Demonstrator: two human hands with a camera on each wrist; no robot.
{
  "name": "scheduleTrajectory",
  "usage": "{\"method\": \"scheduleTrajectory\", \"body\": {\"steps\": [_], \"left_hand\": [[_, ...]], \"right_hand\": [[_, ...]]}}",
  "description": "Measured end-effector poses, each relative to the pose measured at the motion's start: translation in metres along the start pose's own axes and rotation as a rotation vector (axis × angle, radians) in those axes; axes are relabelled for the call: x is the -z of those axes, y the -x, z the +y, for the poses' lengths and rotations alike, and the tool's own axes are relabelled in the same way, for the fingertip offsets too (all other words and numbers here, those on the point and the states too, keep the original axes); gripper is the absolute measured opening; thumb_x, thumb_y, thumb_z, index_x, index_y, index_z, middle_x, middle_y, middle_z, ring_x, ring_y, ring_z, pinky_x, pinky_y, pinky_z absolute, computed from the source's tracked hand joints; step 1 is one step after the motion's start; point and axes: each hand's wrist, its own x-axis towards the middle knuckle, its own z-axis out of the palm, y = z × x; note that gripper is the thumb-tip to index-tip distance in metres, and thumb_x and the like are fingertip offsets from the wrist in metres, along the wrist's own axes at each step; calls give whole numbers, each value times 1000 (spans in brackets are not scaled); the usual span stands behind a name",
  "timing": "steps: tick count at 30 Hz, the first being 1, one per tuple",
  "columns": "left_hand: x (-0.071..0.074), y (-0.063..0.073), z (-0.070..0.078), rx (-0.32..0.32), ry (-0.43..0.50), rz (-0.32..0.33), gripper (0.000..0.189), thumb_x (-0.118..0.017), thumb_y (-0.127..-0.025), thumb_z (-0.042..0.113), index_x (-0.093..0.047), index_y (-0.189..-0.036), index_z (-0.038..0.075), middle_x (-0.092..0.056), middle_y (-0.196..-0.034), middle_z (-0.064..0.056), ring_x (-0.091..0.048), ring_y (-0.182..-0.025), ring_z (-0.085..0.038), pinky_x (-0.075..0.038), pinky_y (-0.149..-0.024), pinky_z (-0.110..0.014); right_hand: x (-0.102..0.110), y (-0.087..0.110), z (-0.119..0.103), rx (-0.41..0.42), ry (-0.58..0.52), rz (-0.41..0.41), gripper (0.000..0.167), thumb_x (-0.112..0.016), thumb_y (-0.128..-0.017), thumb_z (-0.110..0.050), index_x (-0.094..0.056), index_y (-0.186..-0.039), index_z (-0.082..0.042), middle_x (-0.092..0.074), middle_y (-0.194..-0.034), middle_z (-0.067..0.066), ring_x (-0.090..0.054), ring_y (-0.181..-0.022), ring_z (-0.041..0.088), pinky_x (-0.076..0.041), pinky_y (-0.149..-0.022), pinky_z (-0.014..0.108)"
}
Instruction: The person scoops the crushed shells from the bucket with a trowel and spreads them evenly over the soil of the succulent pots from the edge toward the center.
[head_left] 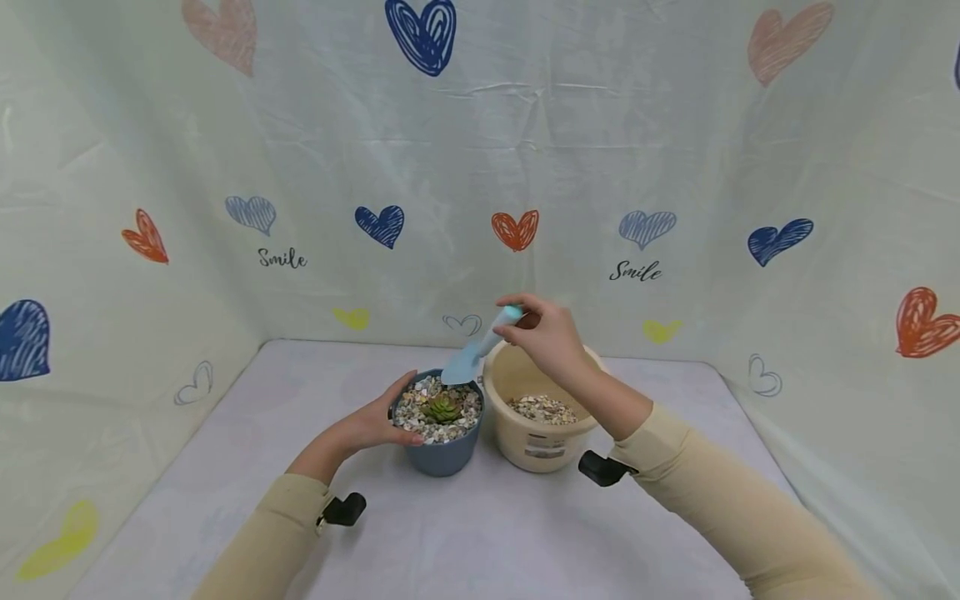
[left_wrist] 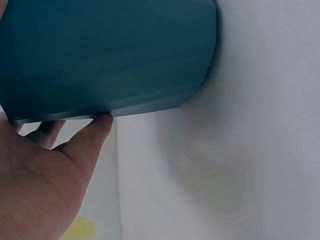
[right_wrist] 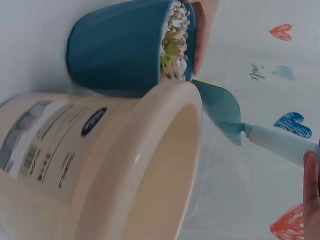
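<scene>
My left hand (head_left: 378,419) grips the rim of a blue plant pot (head_left: 442,458), thumb along the near side and fingers round the far left. Inside the pot a green succulent (head_left: 442,408) sits among pale pebbles (head_left: 420,429). With my right hand (head_left: 547,333) I hold a light blue trowel (head_left: 465,360) near the top of its handle. The trowel slants down to the left, its blade over the back rim of the pot. In the right wrist view the blade (right_wrist: 220,107) is beside that rim, and fingertips (right_wrist: 311,175) pinch the handle.
A cream pot (head_left: 536,446) with a label stands just right of the blue one, with loose pebbles (head_left: 543,408) low inside. Both rest on a pale cloth-covered table (head_left: 465,542). Behind hangs a white curtain (head_left: 585,150) printed with hearts.
</scene>
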Motion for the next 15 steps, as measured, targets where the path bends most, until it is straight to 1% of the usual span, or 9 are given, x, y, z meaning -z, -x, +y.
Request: {"method": "scheduleTrajectory", "body": {"steps": [1,4,9,13,15], "left_hand": [[0,0,0,-1,-3,-1,117,-85,-77,22,-1,-158,19,0,-159,-25,-3,-143,-49,-20,-106,-70],[-1,0,1,-3,-4,-4,118,-85,-77,22,0,-158,19,0,-159,-25,-3,-143,-50,-20,-106,-70],[-1,0,2,1,-9,-1,118,-85,-77,22,1,-158,19,0,-159,-26,-4,-142,-51,-20,-105,-70],[0,1,1,2,-16,-2,120,-86,-76,24,1,-158,19,1,-159,-26,-3,-142,-52,-20,-105,-71],[1,1,0,1,-20,-5,120,-86,-76,27,1,-158,19,1,-159,-26,-3,-142,-51,-19,-106,-70]], "right_hand": [[4,1,0,10,2,8,35,-75,-86,-6,-67,-121,-8,-68,-92,9,-67,-78,19,-57,-67,34],[17,6,1,46,-4,36,34,-75,-86,-6,-68,-119,-9,-68,-92,8,-67,-78,18,-57,-68,34],[36,15,2,132,-5,100,34,-75,-85,-3,-67,-118,-4,-68,-95,11,-67,-78,15,-57,-68,27],[50,24,8,203,5,186,34,-75,-84,-1,-67,-117,-1,-67,-96,12,-66,-77,10,-56,-68,23],[56,30,12,265,19,237,34,-75,-82,2,-67,-116,0,-67,-95,12,-64,-75,9,-55,-68,20]]}}
